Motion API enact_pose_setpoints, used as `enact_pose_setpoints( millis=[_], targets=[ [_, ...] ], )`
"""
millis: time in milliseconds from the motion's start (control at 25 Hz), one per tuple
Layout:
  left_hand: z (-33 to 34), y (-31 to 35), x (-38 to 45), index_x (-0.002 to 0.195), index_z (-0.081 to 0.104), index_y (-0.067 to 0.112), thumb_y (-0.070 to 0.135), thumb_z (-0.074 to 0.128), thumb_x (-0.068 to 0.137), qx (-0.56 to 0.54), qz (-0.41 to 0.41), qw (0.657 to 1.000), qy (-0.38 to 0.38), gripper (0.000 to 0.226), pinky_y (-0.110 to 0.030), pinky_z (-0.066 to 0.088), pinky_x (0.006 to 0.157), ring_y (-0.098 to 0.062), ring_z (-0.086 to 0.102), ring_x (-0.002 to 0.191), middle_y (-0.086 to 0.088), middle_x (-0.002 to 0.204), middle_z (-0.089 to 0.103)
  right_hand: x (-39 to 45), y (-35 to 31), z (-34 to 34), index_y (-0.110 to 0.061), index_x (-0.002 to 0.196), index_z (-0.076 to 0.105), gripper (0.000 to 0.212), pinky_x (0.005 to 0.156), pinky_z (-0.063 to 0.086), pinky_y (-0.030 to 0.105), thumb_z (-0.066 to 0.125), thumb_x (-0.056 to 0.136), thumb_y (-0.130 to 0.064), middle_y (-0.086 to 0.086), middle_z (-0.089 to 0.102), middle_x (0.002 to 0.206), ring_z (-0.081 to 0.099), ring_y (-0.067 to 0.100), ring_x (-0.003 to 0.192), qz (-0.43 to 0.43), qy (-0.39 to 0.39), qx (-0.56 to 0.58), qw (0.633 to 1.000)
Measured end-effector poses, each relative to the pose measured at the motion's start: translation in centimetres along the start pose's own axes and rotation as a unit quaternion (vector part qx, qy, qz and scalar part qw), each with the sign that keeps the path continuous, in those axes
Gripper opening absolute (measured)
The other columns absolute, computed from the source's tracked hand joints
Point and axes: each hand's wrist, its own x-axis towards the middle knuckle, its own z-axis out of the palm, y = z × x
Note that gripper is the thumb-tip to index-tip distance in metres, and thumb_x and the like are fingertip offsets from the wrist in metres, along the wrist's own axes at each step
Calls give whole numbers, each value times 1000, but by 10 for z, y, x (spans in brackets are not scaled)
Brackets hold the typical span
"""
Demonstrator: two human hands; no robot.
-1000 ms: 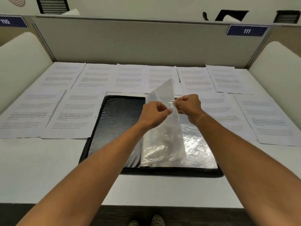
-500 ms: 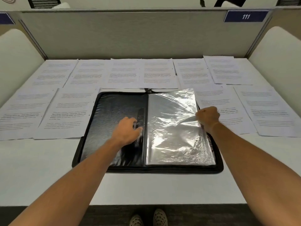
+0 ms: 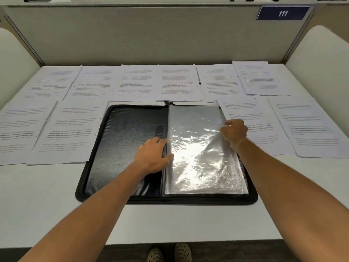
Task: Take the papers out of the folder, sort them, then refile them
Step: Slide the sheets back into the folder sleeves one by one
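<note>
A black zip folder point(image 3: 120, 140) lies open flat on the white desk. Its right half holds a stack of clear plastic sleeves point(image 3: 198, 148), shiny and with no paper showing inside. My left hand point(image 3: 153, 156) rests flat by the spine, fingers pressing the sleeves' inner edge. My right hand point(image 3: 234, 132) pinches the outer edge of the top sleeve near its upper right. Several printed papers point(image 3: 177, 82) lie spread in two rows around the folder.
Grey partition walls point(image 3: 151, 35) close the desk at the back and both sides, with a blue sign "111" point(image 3: 283, 13). Papers point(image 3: 69, 127) cover the desk left and right of the folder. Bare desk point(image 3: 47, 205) runs along the near edge.
The sleeve that both hands held raised one second ago has been laid flat on the stack. My left hand moved down to the spine, my right hand out to the sleeve's outer edge.
</note>
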Motion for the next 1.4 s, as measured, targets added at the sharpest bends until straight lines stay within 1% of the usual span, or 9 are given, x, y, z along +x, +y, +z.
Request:
enact_pose_setpoints(
  millis=[80, 160, 280, 400, 600, 720, 800, 1120, 1400],
  targets=[
    [-1, -1, 0, 151, 29, 20, 58, 48, 92, -3, -1, 1000, 0, 73, -48, 36, 109, -26, 39, 135, -7, 148, 41, -2, 0, 0, -4, 112, 69, 33, 87, 53, 31, 62, 80, -3, 11, 67, 106, 64, 34, 106, 3, -5, -46, 999],
    [-3, -3, 0, 152, 25, 20, 61, 46, 91, -3, -8, 1000, 10, 77, -49, 34, 111, -26, 34, 138, -8, 152, 36, -8, -3, 2, -2, 114, 64, 33, 89, 50, 35, 63, 81, -8, 17, 65, 113, 60, 37, 110, -18, -9, -122, 992],
    [-12, -10, 1, 156, 14, 20, 66, 40, 91, 41, -17, 998, 43, 84, -49, 21, 117, -28, 19, 147, -11, 161, 18, -27, -16, 12, -7, 126, 56, 42, 97, 41, 43, 62, 86, -20, 20, 52, 127, 47, 37, 120, -140, 17, -244, 959],
    [-26, -20, 2, 157, 2, 19, 69, 35, 89, 86, -21, 993, 82, 90, -45, 9, 121, -27, 3, 151, -12, 163, 0, -47, -33, 29, -11, 143, 44, 60, 106, 33, 47, 57, 92, -38, 21, 41, 145, 36, 37, 133, -282, 8, -284, 916],
    [-48, -49, -8, 156, -10, 20, 70, 38, 87, 94, -56, 986, 130, 97, -43, -5, 121, -26, -13, 150, -12, 162, -16, -76, -65, 63, -16, 158, 16, 87, 119, 18, 49, 47, 91, -63, 17, 12, 164, 13, 34, 151, -393, -42, -299, 868],
    [-61, -75, -16, 155, -13, 21, 72, 36, 86, 94, -92, 980, 150, 98, -44, -6, 121, -25, -17, 149, -11, 161, -20, -91, -86, 83, -18, 159, 5, 91, 122, 6, 45, 42, 92, -67, 15, 0, 166, 0, 31, 153, -420, -64, -290, 857],
    [-72, -97, -21, 155, -13, 21, 73, 36, 87, 96, -118, 975, 160, 98, -45, -5, 122, -26, -17, 149, -10, 161, -20, -101, -104, 99, -17, 159, 1, 93, 122, 3, 45, 40, 92, -69, 15, -5, 166, -4, 31, 153, -440, -70, -290, 847],
    [-108, -220, -30, 155, -12, 21, 74, 37, 87, 79, -194, 962, 176, 98, -46, -3, 121, -28, -13, 150, -11, 162, -16, -146, -181, 195, -15, 159, 0, 95, 124, 3, 47, 40, 92, -68, 15, -5, 166, -4, 31, 153, -476, -96, -284, 827],
    [-129, -371, 2, 155, -13, 22, 80, 26, 82, 71, -209, 961, 164, 101, -47, -4, 121, -28, -14, 150, -12, 161, -17, -174, -255, 333, -15, 159, -1, 94, 124, 3, 49, 34, 91, -69, 16, -7, 165, -5, 32, 153, -461, -107, -287, 833]
  ],
)
